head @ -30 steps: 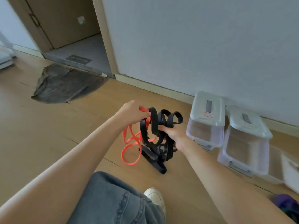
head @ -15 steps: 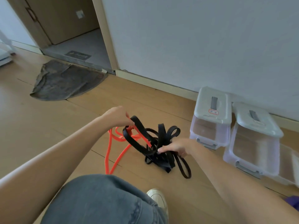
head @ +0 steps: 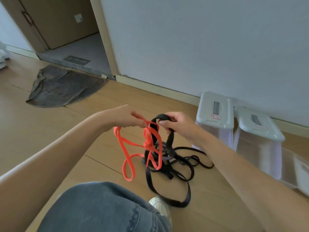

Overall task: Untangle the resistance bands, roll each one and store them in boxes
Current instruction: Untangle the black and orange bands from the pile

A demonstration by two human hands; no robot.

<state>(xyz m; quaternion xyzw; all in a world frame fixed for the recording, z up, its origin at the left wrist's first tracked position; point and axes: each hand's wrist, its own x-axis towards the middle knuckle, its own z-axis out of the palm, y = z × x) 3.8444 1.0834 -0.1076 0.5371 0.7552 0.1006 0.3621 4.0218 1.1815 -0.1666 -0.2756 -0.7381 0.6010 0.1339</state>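
Above the tangle [head: 165,163], an orange band [head: 128,158] is pinched by the left hand [head: 123,118] and a black band [head: 170,139] gripped by the right hand [head: 177,124]; both look limp and stretchy, best held near the knot [head: 148,145].

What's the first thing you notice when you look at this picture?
The bright orange resistance band jumps out: the left hand pinches its top in mid-air, and it is knotted into the black resistance bands heaped on the wooden floor. The right hand grips a black loop beside it. At the right, lidded clear plastic boxes stand against the wall.
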